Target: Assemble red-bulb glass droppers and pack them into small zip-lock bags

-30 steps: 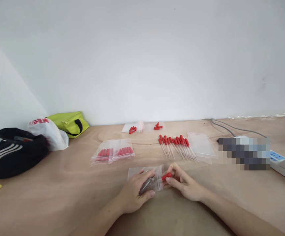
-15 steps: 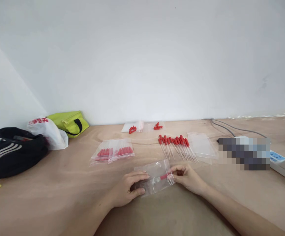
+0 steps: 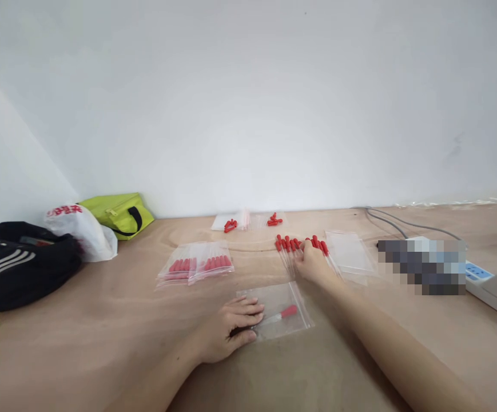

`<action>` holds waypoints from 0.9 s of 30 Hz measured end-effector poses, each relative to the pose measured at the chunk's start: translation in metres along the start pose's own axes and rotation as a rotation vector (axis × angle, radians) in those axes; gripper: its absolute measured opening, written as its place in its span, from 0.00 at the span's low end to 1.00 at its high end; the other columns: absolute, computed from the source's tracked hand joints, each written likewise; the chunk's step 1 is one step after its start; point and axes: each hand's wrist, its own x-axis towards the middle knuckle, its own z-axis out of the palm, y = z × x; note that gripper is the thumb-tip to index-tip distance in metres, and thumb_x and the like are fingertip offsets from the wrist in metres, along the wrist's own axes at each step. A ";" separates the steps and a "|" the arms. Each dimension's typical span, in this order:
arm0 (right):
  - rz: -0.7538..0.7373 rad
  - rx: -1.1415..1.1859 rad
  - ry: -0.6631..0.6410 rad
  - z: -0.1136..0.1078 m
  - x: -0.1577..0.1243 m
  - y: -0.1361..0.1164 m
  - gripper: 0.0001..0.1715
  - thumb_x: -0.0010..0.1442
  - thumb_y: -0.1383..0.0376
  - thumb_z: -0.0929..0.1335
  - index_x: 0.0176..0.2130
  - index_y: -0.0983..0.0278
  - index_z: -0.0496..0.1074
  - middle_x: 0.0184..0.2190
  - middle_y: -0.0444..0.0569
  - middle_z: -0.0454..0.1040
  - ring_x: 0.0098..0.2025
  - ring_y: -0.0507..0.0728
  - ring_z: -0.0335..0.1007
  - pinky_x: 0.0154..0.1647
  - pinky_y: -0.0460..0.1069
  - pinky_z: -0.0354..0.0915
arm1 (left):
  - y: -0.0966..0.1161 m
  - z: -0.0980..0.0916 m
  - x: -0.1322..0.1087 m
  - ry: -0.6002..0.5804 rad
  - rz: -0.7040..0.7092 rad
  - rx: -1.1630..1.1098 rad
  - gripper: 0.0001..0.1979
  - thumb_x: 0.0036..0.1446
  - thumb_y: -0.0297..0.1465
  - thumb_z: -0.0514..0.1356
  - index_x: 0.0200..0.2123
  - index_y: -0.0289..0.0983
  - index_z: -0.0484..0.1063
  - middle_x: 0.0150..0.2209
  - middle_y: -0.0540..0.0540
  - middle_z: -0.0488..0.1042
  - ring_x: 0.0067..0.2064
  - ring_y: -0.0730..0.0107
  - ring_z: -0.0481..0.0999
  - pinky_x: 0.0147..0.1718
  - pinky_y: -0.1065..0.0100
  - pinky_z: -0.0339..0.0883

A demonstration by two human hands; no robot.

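On the table (image 3: pixel 115 320), a white carrier bag (image 3: pixel 80 233), far left of the clear bag (image 3: pixel 271 294), bears red writing too small to read. The left hand (image 3: pixel 234 326), fingers loosely spread, rests on the clear bag's left end. The right hand (image 3: pixel 313 264) has left its mouth for the pile of droppers (image 3: pixel 287 244) beyond; whether it grips one, I cannot tell. Inside, one dropper (image 3: pixel 286 312) lies lengthwise, bulb rightward.

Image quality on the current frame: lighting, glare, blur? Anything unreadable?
Head view: diffuse light, wall brightest mid-frame, dimmer toward the upper corners; head view: soft shadow along the right forearm; head view: faint sheen on the clear bag at the left hand; head view: mosaic patch beside the power strip unreadable; head view: thin dropper stems look soft.
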 end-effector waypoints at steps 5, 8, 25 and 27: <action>0.066 -0.030 -0.054 0.010 0.011 -0.011 0.17 0.48 0.75 0.62 0.41 0.73 0.60 0.32 0.62 0.72 0.33 0.61 0.70 0.27 0.48 0.58 | 0.001 0.000 -0.001 0.006 0.000 0.005 0.18 0.59 0.35 0.52 0.53 0.45 0.62 0.55 0.49 0.63 0.59 0.62 0.57 0.57 0.53 0.49; 0.046 -0.019 -0.076 0.003 0.012 -0.008 0.14 0.50 0.72 0.63 0.40 0.71 0.61 0.32 0.62 0.72 0.34 0.61 0.70 0.29 0.49 0.58 | 0.000 0.000 -0.001 0.005 0.000 0.007 0.18 0.58 0.35 0.53 0.53 0.45 0.63 0.55 0.49 0.64 0.59 0.63 0.57 0.57 0.53 0.49; 0.011 1.030 0.023 0.004 -0.066 0.038 0.47 0.46 0.55 0.69 0.56 0.60 0.41 0.23 0.37 0.64 0.21 0.50 0.65 0.22 0.47 0.65 | -0.005 0.005 -0.004 0.088 -0.071 0.053 0.16 0.55 0.33 0.56 0.48 0.47 0.68 0.52 0.45 0.65 0.55 0.58 0.61 0.56 0.49 0.47; 0.025 1.063 0.042 0.008 -0.066 0.038 0.43 0.46 0.54 0.69 0.53 0.60 0.45 0.23 0.37 0.65 0.22 0.51 0.65 0.23 0.48 0.66 | -0.006 0.005 -0.004 0.079 -0.077 0.048 0.16 0.55 0.34 0.55 0.48 0.48 0.68 0.52 0.46 0.64 0.55 0.58 0.60 0.56 0.49 0.46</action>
